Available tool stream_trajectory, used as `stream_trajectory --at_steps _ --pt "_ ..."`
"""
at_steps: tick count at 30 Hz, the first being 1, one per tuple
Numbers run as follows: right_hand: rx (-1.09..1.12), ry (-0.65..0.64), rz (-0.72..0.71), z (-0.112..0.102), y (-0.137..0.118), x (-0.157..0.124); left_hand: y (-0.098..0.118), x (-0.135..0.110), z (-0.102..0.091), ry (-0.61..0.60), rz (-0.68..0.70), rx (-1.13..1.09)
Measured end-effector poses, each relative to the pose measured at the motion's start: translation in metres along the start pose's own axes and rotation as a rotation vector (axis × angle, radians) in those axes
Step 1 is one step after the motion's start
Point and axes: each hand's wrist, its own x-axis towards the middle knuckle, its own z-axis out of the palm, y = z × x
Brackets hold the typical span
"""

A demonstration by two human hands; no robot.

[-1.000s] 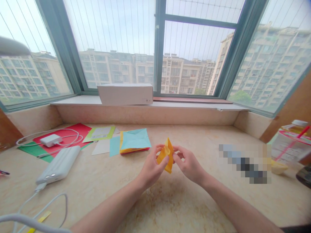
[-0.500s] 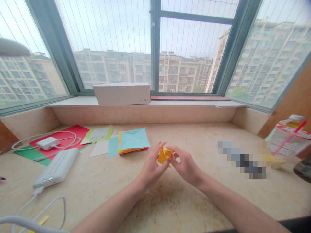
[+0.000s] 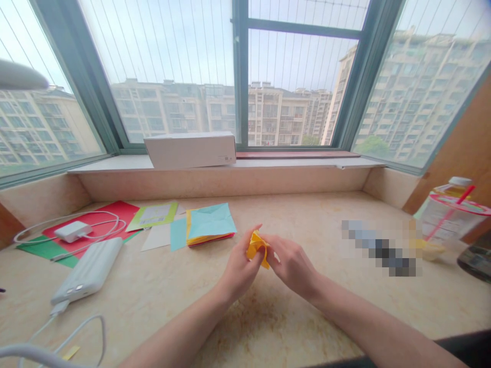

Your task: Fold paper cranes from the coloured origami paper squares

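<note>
A small folded piece of orange-yellow paper (image 3: 258,247) is held up between my two hands, above the middle of the tabletop. My left hand (image 3: 242,260) grips it from the left, its thumb pressed on the near side. From the right, my right hand (image 3: 290,258) pinches its edge with bent fingers; part of the paper is hidden behind them. A stack of coloured paper (image 3: 212,221), light blue on top with yellow and red below, lies to the left of my hands.
At the left lie a white power bank (image 3: 89,271) with cables, a white charger (image 3: 72,231), red paper (image 3: 111,212) and a green-edged packet (image 3: 152,216). A white box (image 3: 191,150) stands on the sill. A cup with a red straw (image 3: 447,221) and a blurred-out object (image 3: 379,248) are at the right.
The orange-yellow paper has turned in my hands and now shows a curved, bent flap. My right fingers have closed in nearer to the left hand. The view has shifted slightly.
</note>
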Motion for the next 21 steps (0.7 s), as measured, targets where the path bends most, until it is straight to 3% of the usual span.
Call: stream_trajectory --at_steps 9,21 --pt "-0.190 0.053 0.024 -0.003 -0.010 0.001 0.005 0.001 0.000 0.057 0.063 0.097" --pt "-0.147 0.026 0.070 0.000 -0.007 0.002 0.004 0.001 0.003 -0.015 0.010 0.080"
